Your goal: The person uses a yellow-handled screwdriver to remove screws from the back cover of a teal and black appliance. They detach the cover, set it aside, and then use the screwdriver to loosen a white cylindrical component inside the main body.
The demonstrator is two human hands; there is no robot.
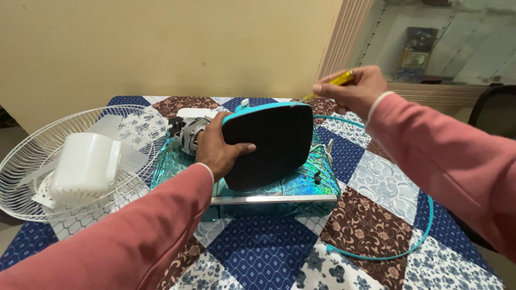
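Both arms are clothed in long sleeves of a soft, salmon-pink knit fabric, plain, with no print or markings visible. The left sleeve point(123, 236) shows a thin white inner cuff at the wrist. The right sleeve point(451, 161) shows the same narrow white band at its wrist edge. The left hand point(217, 147) and right hand point(355, 88) are bare: no gloves, rings or watch can be seen. Fingernails appear short.

Home room: patchwork tablecloth point(371, 225), wall shelf point(430, 88) with knick-knacks
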